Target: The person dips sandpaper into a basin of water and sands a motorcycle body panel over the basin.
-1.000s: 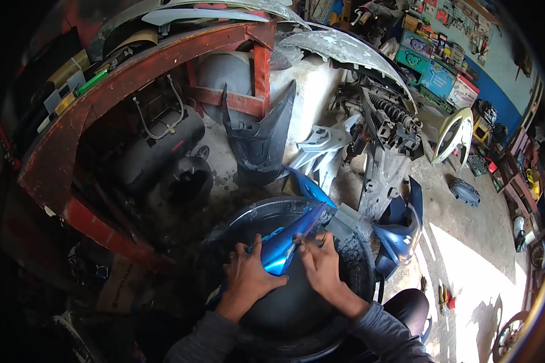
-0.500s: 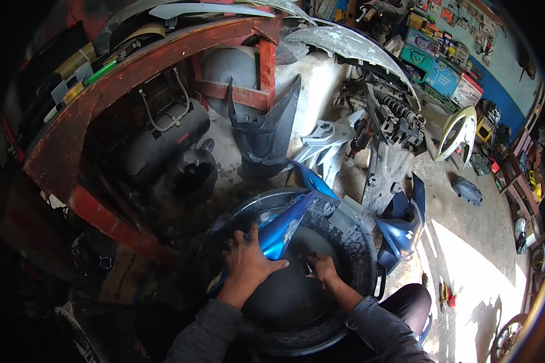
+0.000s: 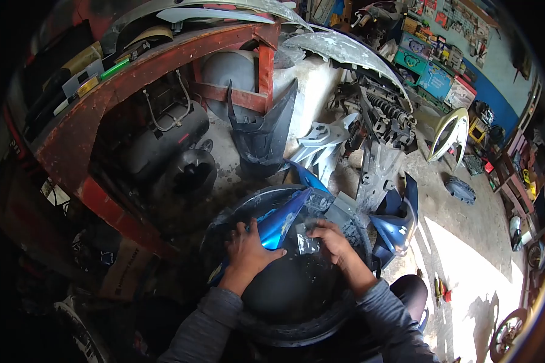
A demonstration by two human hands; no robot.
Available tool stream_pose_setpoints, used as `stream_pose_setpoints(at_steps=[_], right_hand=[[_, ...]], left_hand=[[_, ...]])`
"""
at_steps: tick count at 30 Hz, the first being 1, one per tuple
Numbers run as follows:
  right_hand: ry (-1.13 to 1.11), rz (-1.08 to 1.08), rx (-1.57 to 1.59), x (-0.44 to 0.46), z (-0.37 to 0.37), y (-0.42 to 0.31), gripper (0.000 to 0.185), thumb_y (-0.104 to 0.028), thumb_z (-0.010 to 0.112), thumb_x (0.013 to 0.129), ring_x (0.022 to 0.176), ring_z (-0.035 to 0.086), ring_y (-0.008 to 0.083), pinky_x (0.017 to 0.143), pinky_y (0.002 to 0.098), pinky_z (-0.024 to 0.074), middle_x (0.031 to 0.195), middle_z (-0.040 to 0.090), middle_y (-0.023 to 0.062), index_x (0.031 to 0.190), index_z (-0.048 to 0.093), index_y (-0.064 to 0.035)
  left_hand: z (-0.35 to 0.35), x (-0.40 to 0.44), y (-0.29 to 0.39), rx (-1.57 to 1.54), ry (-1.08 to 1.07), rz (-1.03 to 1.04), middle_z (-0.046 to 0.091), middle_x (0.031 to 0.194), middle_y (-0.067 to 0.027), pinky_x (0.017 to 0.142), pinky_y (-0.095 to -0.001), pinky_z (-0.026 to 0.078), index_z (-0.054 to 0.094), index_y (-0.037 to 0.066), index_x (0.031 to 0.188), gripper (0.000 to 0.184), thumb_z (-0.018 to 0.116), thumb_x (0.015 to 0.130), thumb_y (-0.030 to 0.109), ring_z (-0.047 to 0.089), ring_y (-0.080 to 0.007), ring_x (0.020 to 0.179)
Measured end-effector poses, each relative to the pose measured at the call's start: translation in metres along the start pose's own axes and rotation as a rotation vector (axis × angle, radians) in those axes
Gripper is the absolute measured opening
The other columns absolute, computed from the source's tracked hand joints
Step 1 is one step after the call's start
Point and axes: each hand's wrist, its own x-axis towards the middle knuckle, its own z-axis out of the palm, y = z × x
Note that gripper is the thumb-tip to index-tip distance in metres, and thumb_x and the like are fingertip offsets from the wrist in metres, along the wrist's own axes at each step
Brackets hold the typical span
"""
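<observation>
A glossy blue motorcycle fairing panel [image 3: 277, 225], long and pointed, leans across a round black tub [image 3: 360, 233]. My left hand [image 3: 247, 251] grips the panel's lower part, with thumb and fingers spread around it. Between the fingers of my right hand [image 3: 332, 241] is a small wet grey sheet [image 3: 307, 240] that looks like sandpaper. It is just right of the panel, over the dark water [image 3: 290, 290] in the tub, and apart from the panel.
A second blue panel [image 3: 398, 224] rests on the floor right of the tub. Behind stand a black plastic fender [image 3: 260, 136], silver body parts [image 3: 327, 142] and a shock absorber [image 3: 390, 112]. A red metal frame [image 3: 97, 145] rises at left, with a black tank [image 3: 166, 139] beneath.
My right hand has risen from low in the tub, bringing the grey sheet into view near the panel. My left hand keeps its grip on the panel.
</observation>
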Motion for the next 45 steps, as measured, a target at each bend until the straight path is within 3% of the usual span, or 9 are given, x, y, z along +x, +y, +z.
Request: stream_pose_setpoints(at_steps=[4, 10, 14, 16, 17, 20, 26, 30, 45], right_hand=[[-0.139, -0.495, -0.539, -0.019, 0.037, -0.040, 0.020, -0.004, 0.067, 0.097, 0.083, 0.066, 0.0112, 0.074, 0.0286, 0.0541, 0.096, 0.073, 0.0036, 0.116, 0.074, -0.0034], [-0.097, -0.351, -0.897, -0.035, 0.049, -0.063, 0.025, -0.006, 0.060, 0.104, 0.082, 0.065, 0.0098, 0.062, 0.0255, 0.0589, 0.101, 0.070, 0.0018, 0.127, 0.071, -0.0049], [-0.002, -0.395, -0.768, -0.030, 0.035, -0.044, 0.029, 0.001, 0.055, 0.101, 0.095, 0.065, 0.0116, 0.078, 0.0335, 0.0622, 0.108, 0.071, 0.0075, 0.125, 0.071, -0.0034], [0.107, -0.609, -0.947, -0.053, 0.044, -0.038, 0.035, 0.004, 0.057, 0.094, 0.102, 0.070, 0.0233, 0.094, 0.0429, 0.0599, 0.108, 0.071, 0.0126, 0.125, 0.071, -0.0030], [0.003, -1.018, -1.032, -0.051, 0.040, -0.028, 0.045, 0.006, 0.060, 0.084, 0.116, 0.068, 0.0377, 0.104, 0.0482, 0.0545, 0.117, 0.069, 0.0178, 0.127, 0.071, -0.0034], [-0.104, -1.125, -1.222, -0.068, 0.049, -0.010, 0.051, 0.008, 0.061, 0.079, 0.130, 0.059, 0.0443, 0.110, 0.0491, 0.0500, 0.129, 0.066, 0.0184, 0.128, 0.071, -0.0022], [0.019, -1.103, -1.304, -0.051, 0.043, -0.023, 0.054, 0.001, 0.068, 0.080, 0.133, 0.052, 0.0401, 0.118, 0.0515, 0.0442, 0.130, 0.063, 0.0147, 0.134, 0.066, -0.0017], [-0.185, -1.170, -1.440, -0.061, 0.056, -0.020, 0.048, -0.004, 0.072, 0.080, 0.136, 0.055, 0.0392, 0.117, 0.0538, 0.0452, 0.135, 0.066, 0.0135, 0.128, 0.069, -0.0008], [-0.127, -0.981, -1.320, -0.038, 0.037, -0.006, 0.043, -0.006, 0.063, 0.093, 0.143, 0.051, 0.0413, 0.123, 0.0529, 0.0370, 0.145, 0.062, 0.0216, 0.136, 0.067, -0.0005]], left_hand=[[0.005, -0.005, 0.006, -0.003, -0.047, 0.037, 0.046, 0.153, -0.0269, 0.110, -0.0672, 0.039, 0.039, 0.004, 0.159, 0.120, 0.091, 0.067, 0.060, 0.045, -0.0478, 0.142], [0.012, -0.008, 0.005, 0.006, -0.116, 0.061, 0.045, 0.155, -0.0271, 0.112, -0.0664, 0.039, 0.039, 0.004, 0.159, 0.119, 0.090, 0.066, 0.059, 0.045, -0.0471, 0.143], [-0.006, -0.012, 0.008, -0.028, -0.121, 0.075, 0.047, 0.153, -0.0273, 0.111, -0.0650, 0.041, 0.040, 0.004, 0.158, 0.117, 0.089, 0.066, 0.056, 0.048, -0.0471, 0.141], [-0.011, -0.015, 0.011, -0.047, -0.101, 0.088, 0.048, 0.151, -0.0275, 0.110, -0.0643, 0.043, 0.040, 0.004, 0.158, 0.116, 0.089, 0.065, 0.054, 0.050, -0.0471, 0.139], [-0.012, -0.017, 0.010, -0.064, -0.091, 0.093, 0.050, 0.149, -0.0278, 0.109, -0.0636, 0.044, 0.041, 0.003, 0.157, 0.115, 0.088, 0.065, 0.053, 0.052, -0.0470, 0.137], [-0.015, -0.017, 0.001, -0.134, -0.011, 0.127, 0.052, 0.144, -0.0278, 0.105, -0.0623, 0.047, 0.042, 0.002, 0.156, 0.112, 0.087, 0.065, 0.050, 0.055, -0.0466, 0.133], [-0.027, -0.025, 0.007, -0.158, 0.019, 0.124, 0.053, 0.140, -0.0288, 0.101, -0.0620, 0.050, 0.041, 0.004, 0.155, 0.113, 0.089, 0.064, 0.050, 0.056, -0.0485, 0.130], [-0.019, -0.020, 0.003, -0.113, -0.014, 0.120, 0.052, 0.143, -0.0288, 0.103, -0.0640, 0.048, 0.041, 0.005, 0.155, 0.115, 0.091, 0.062, 0.050, 0.054, -0.0483, 0.132], [0.001, 0.004, -0.002, -0.190, -0.147, 0.097, 0.055, 0.147, -0.0271, 0.105, -0.0605, 0.049, 0.048, 0.005, 0.154, 0.114, 0.089, 0.060, 0.053, 0.057, -0.0473, 0.132]])
